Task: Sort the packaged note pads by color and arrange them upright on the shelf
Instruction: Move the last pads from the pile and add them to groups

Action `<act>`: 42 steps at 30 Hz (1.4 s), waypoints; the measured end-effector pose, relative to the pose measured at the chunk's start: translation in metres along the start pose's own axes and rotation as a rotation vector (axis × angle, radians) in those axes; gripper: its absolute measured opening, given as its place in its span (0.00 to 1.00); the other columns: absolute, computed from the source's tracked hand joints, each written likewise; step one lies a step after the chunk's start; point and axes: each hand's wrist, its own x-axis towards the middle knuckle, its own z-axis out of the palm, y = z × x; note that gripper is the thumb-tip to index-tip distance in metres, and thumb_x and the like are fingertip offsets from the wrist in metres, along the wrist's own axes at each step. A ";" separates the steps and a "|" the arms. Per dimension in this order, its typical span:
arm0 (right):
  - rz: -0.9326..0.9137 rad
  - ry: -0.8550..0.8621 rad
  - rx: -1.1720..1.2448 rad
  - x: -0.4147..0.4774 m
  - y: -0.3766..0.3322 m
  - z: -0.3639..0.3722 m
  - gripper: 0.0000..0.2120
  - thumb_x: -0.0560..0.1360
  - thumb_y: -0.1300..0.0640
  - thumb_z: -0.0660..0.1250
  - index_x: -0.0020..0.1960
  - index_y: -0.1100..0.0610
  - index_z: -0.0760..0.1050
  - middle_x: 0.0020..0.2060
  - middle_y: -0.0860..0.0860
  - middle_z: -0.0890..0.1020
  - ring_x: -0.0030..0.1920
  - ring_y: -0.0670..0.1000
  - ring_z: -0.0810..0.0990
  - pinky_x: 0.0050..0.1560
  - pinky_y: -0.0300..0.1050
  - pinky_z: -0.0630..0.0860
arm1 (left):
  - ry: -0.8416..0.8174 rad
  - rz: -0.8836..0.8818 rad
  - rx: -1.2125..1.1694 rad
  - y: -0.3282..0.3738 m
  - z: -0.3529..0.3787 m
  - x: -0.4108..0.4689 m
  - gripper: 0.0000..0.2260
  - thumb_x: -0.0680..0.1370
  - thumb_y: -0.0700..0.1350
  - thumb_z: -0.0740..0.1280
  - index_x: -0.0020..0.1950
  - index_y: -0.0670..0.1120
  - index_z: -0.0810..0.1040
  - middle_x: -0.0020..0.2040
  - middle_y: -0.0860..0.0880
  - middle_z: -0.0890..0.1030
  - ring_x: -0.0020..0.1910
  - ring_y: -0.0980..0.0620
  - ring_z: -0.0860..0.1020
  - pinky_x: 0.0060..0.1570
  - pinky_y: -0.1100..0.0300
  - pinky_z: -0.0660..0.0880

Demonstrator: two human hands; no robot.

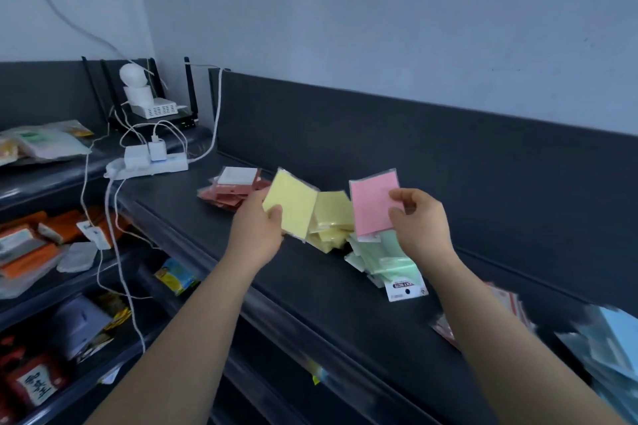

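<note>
My left hand (257, 224) pinches a yellow packaged note pad (291, 202) held above the dark shelf (345, 304). In my right hand (419, 221) is a pink packaged note pad (373, 207), pinched by its right edge. Between and below the hands lies a loose heap of yellow pads (331, 221). A pile of green pads (386, 259) lies under my right hand, one white header card showing at its front. Red pads (229, 191) lie flat further left. Pink pads (511, 304) and blue pads (607, 342) lie at the right, blurred.
A white power strip (148, 164) with plugs and cables sits at the shelf's left end, a router (155, 107) behind it. The shelf's dark back panel (414, 148) rises behind the pads. Lower shelves at left hold mixed packaged goods (34, 245).
</note>
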 end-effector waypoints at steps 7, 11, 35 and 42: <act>0.027 0.154 -0.038 0.020 -0.007 0.010 0.16 0.76 0.66 0.61 0.62 0.56 0.76 0.52 0.49 0.79 0.47 0.46 0.78 0.43 0.38 0.72 | -0.184 0.138 0.173 -0.003 0.048 0.065 0.14 0.80 0.44 0.63 0.64 0.41 0.75 0.57 0.45 0.80 0.52 0.48 0.77 0.46 0.63 0.67; 0.053 0.203 -0.071 0.024 -0.013 0.022 0.15 0.76 0.66 0.62 0.61 0.56 0.76 0.50 0.48 0.78 0.42 0.37 0.75 0.37 0.29 0.70 | -0.242 0.214 0.255 -0.013 0.050 0.082 0.12 0.79 0.47 0.66 0.58 0.43 0.79 0.51 0.47 0.82 0.49 0.49 0.79 0.45 0.60 0.70; 0.078 -0.046 -0.660 0.069 -0.058 0.195 0.06 0.68 0.58 0.66 0.46 0.53 0.77 0.40 0.50 0.79 0.45 0.56 0.77 0.53 0.45 0.69 | -0.170 0.386 0.259 -0.098 -0.055 0.152 0.10 0.78 0.47 0.65 0.57 0.47 0.81 0.52 0.50 0.81 0.51 0.50 0.78 0.50 0.52 0.77; -0.068 -0.002 -0.714 0.050 -0.060 0.178 0.16 0.76 0.56 0.65 0.63 0.59 0.76 0.62 0.53 0.77 0.61 0.56 0.74 0.60 0.45 0.69 | -0.184 0.477 0.237 -0.090 -0.050 0.148 0.09 0.78 0.46 0.66 0.56 0.46 0.81 0.50 0.48 0.80 0.49 0.49 0.77 0.48 0.55 0.75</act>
